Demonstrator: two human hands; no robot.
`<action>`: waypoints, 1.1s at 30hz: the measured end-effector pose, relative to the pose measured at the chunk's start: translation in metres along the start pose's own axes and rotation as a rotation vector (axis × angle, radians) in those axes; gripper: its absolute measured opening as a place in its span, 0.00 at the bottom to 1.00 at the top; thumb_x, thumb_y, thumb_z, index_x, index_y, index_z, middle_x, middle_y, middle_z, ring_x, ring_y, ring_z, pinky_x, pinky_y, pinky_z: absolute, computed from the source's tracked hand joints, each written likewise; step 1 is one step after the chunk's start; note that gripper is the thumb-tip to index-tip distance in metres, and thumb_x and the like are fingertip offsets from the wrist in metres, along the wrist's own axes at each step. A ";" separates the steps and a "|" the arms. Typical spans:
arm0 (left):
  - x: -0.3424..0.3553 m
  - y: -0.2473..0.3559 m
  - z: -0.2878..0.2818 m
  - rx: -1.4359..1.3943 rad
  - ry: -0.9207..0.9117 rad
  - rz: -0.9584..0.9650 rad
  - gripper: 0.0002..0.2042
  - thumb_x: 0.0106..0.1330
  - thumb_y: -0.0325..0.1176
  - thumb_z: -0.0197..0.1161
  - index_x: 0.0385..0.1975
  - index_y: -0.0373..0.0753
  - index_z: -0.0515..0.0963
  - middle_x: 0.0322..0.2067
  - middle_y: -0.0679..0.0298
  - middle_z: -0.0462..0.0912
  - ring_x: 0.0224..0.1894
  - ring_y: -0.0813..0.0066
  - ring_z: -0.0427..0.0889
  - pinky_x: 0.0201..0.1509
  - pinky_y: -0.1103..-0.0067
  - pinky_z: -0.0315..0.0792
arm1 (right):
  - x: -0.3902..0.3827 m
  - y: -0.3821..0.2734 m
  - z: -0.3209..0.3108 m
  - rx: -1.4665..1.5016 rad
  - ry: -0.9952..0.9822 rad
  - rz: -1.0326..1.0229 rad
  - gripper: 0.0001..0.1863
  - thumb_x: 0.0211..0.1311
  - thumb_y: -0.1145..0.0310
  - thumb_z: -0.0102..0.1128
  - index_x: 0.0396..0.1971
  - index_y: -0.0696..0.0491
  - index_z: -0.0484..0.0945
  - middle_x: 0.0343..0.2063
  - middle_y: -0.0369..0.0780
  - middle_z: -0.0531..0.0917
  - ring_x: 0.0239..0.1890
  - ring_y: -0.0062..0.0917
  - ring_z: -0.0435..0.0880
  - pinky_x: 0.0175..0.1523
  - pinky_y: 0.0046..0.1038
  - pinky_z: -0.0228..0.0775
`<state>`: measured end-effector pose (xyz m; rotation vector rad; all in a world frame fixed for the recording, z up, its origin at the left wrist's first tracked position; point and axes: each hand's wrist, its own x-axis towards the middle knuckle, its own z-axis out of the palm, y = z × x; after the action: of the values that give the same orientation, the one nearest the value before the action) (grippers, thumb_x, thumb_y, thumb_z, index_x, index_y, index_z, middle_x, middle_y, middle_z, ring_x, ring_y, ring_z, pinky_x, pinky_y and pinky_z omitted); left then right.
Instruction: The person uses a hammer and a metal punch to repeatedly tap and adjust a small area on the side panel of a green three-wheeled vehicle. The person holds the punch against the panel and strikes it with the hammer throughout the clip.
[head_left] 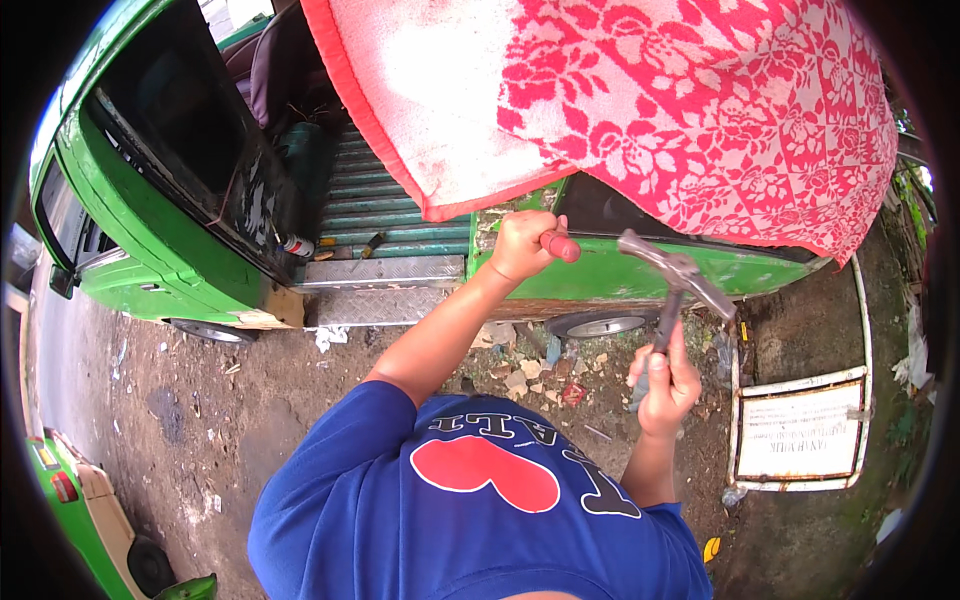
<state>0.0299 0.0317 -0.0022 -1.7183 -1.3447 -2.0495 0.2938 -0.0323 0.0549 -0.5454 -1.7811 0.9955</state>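
My left hand (522, 245) is closed around a tool with a red handle (561, 246). The handle's butt end points right, and the rest of the tool is hidden by the fist and the vehicle's side. That fist is up against the green body panel (600, 265) beside the open doorway, where the paint is patchy. Lower and to the right, my right hand (665, 388) grips a hammer (677, 268) by its dark shaft. The metal hammer head is raised to the right of the red handle, apart from it.
A red and white floral cloth (700, 130) drapes over the vehicle's roof. On the ribbed floor (400, 190) inside lie a screwdriver (371, 245) and a small can (297, 245). Rubble (525, 372) litters the ground. A white-framed sign (800, 432) lies right; another green vehicle (85, 510) stands lower left.
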 end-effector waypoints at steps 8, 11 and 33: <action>-0.022 0.009 0.003 -0.053 -0.033 0.211 0.18 0.48 0.17 0.65 0.12 0.39 0.59 0.11 0.62 0.61 0.13 0.63 0.64 0.17 0.71 0.58 | -0.016 0.016 0.001 0.138 0.090 0.214 0.24 0.68 0.73 0.51 0.64 0.57 0.65 0.22 0.37 0.77 0.20 0.17 0.72 0.26 0.20 0.67; -0.029 0.003 -0.004 -0.033 0.022 0.182 0.17 0.49 0.17 0.65 0.12 0.39 0.60 0.12 0.63 0.63 0.13 0.65 0.64 0.18 0.74 0.59 | -0.018 0.020 0.001 0.153 0.098 0.231 0.24 0.68 0.73 0.51 0.64 0.57 0.65 0.22 0.37 0.77 0.20 0.17 0.72 0.26 0.19 0.67; -0.016 -0.039 -0.044 -0.613 0.179 -0.203 0.07 0.51 0.27 0.54 0.20 0.37 0.61 0.19 0.65 0.67 0.23 0.77 0.63 0.29 0.79 0.59 | -0.019 0.024 0.001 0.201 0.048 0.298 0.25 0.67 0.75 0.52 0.64 0.59 0.64 0.20 0.36 0.75 0.19 0.17 0.72 0.24 0.19 0.66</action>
<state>-0.0195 0.0174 -0.0337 -1.5744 -0.9205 -2.8748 0.2992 -0.0333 0.0243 -0.7141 -1.5631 1.3382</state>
